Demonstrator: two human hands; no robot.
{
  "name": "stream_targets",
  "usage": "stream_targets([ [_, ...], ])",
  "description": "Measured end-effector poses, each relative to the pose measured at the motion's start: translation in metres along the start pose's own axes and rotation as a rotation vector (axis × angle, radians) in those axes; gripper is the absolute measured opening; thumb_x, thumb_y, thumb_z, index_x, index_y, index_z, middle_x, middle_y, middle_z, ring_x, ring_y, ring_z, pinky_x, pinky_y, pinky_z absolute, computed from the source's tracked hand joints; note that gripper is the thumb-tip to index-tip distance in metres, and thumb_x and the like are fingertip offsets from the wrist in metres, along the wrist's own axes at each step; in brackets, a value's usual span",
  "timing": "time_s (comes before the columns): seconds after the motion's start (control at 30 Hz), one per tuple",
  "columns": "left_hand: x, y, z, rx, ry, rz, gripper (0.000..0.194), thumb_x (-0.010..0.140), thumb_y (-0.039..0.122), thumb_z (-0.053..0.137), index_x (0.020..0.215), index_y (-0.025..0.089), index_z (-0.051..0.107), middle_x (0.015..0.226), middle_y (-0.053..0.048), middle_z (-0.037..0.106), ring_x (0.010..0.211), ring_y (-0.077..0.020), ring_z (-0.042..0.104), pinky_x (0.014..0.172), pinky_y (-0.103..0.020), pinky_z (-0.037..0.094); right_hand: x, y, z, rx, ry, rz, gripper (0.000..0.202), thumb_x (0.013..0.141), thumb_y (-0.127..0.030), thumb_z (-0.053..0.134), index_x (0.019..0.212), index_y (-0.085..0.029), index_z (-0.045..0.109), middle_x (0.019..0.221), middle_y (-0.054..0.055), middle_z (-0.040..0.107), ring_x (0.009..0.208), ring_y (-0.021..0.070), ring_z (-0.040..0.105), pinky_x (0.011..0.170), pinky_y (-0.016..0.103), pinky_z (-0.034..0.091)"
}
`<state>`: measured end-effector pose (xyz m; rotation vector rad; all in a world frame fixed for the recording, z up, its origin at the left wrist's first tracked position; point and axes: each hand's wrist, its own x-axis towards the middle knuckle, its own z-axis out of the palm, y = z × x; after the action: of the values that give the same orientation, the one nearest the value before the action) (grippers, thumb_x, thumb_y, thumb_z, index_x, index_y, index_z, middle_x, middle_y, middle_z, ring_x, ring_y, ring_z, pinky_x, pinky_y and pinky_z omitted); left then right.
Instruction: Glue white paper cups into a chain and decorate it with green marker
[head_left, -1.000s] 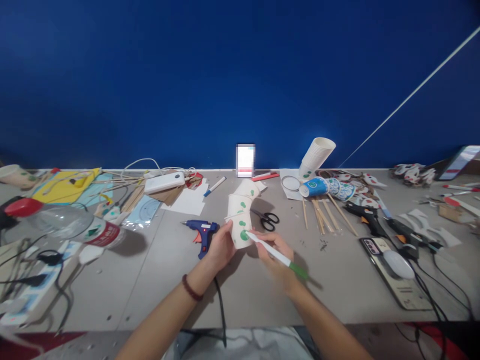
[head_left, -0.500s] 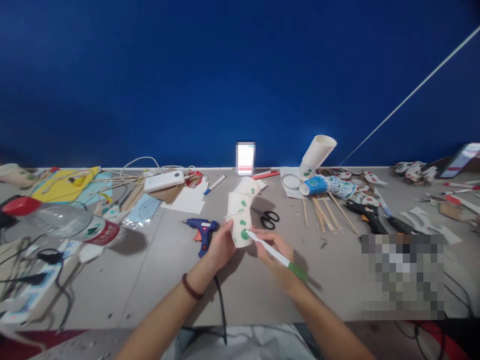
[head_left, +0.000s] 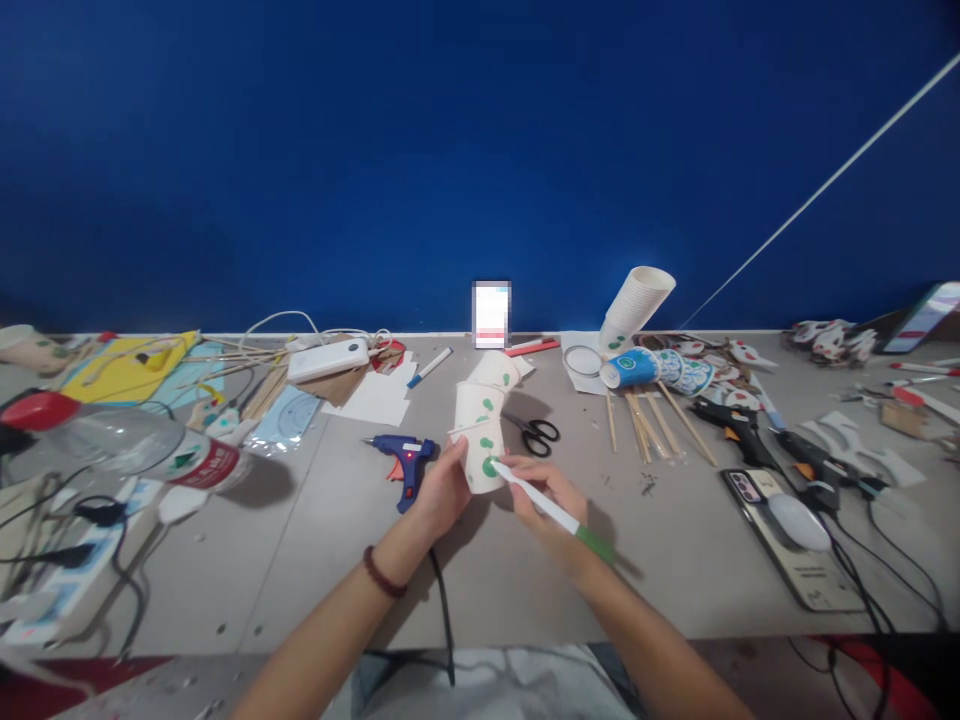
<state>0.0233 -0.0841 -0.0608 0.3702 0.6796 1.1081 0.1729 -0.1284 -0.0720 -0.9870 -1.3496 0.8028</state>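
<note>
– So, holding what?
– Gripping a row of paper cups [head_left: 478, 408] with left hand [head_left: 446, 495], pinching marker [head_left: 553, 509] with right hand [head_left: 551, 537].
– Where?
– Middle of the table [head_left: 337, 560], near the blue glue gun [head_left: 409, 463].

left hand [head_left: 444, 492]: joined paper cups [head_left: 480, 408] | right hand [head_left: 561, 543]: green-ended marker [head_left: 546, 502]

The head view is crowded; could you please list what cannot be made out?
In the head view:
Left hand: some fingers, hidden behind the joined white paper cups.
Black-handled scissors: blade tips, hidden by the cups.
White and green marker: tip contact, too small.
Bright rectangular screen: content, pixelated.
Beige paper cup: cut off by the left edge.
</note>
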Motion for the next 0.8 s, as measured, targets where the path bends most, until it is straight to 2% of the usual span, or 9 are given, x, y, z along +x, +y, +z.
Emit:
stream_targets([
  [0.47, 0.0002, -0.0007, -0.0012, 0.017, 0.007, 0.016, 0.053, 0.077, 0.038, 0.072, 0.122, 0.012, 0.058, 0.101, -0.011, 0.074, 0.092, -0.0289, 0.07, 0.092, -0.044, 0.05, 0.0008, -0.0009, -0.0029, -0.091, -0.065, -0.052, 0.009, 0.086, -0.02, 0.064, 0.094, -0.023, 0.064, 0.109, 0.011, 0.074, 0.106, 0.0239, 0.071, 0.084, 0.038, 0.062],
  [0.8, -0.0004, -0.0008, -0.0033, 0.008, 0.0, 0.003, 0.054, 0.08, 0.036, 0.069, 0.128, 0.014, 0.056, 0.105, -0.011, 0.073, 0.095, -0.0284, 0.07, 0.094, -0.044, 0.049, -0.0017, 0.0008, 0.0008, -0.057, -0.007, -0.004, 0.009, 0.085, -0.02, 0.064, 0.094, -0.023, 0.064, 0.107, 0.009, 0.075, 0.105, 0.0232, 0.072, 0.088, 0.039, 0.061],
])
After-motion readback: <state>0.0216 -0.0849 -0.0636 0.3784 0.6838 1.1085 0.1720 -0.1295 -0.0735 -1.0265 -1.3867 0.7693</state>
